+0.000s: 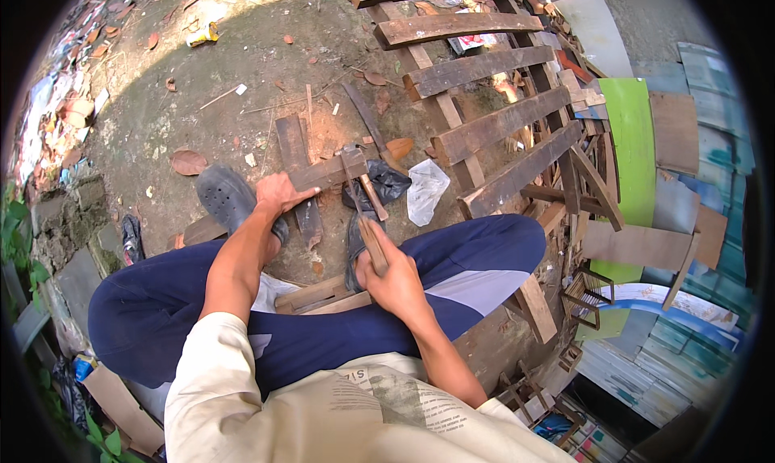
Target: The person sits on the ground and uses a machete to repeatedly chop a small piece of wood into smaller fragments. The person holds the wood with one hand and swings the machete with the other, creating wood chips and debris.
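With fingers closed round one end, my left hand (pixel 278 193) steadies a short wooden board (pixel 324 174) above the ground. My right hand (pixel 393 281) grips a wooden-handled tool (pixel 374 249) over my right foot. A thin dark blade seems to run up from its handle to the board's far end. Just beside that end is what looks like a hammer (pixel 373 198) with a wooden shaft; the overlap hides how they touch. Another dark wooden board (pixel 300 160) lies beneath, past my left hand. A long dark strip (pixel 365 112) rests farther off.
A slatted wooden pallet (pixel 492 75) stands to the right. Near my feet lie a black plastic bag (pixel 389 180) and a clear plastic bag (pixel 425 192). Wood pieces, a green panel (pixel 627 152) and metal sheets (pixel 718 132) crowd the right side. Dry leaves litter the ground.
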`<state>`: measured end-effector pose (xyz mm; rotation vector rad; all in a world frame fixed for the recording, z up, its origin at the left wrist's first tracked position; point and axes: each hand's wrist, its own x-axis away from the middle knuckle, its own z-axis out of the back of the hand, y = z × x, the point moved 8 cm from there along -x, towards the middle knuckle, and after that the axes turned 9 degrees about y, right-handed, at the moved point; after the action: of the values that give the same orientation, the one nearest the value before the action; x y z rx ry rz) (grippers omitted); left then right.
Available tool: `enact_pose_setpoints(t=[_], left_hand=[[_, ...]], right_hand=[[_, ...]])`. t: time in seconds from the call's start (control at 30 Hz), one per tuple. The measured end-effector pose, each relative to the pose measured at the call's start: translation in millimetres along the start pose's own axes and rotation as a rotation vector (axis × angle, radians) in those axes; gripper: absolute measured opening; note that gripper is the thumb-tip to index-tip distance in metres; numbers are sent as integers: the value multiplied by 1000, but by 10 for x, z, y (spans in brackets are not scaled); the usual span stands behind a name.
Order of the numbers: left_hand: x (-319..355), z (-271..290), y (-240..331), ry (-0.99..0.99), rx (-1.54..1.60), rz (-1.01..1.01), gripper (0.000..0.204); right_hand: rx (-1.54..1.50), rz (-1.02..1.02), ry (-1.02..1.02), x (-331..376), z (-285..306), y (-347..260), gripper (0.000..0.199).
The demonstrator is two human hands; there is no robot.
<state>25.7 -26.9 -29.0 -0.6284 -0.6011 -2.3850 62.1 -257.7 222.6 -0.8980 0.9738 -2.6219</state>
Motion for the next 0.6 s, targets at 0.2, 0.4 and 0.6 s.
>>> enact_pose_setpoints(t=[0.2,0.4,0.6], left_hand=[[-13,5,-14,-20,-18,24,108],[23,44,-40,58,-32,11,110],[37,1,-99,75,23,114,108]], right_hand=[[46,-45,20,888,808,-376,70],[-5,103,213,911,981,-341,62],[-44,123,181,787,793,-250,57]])
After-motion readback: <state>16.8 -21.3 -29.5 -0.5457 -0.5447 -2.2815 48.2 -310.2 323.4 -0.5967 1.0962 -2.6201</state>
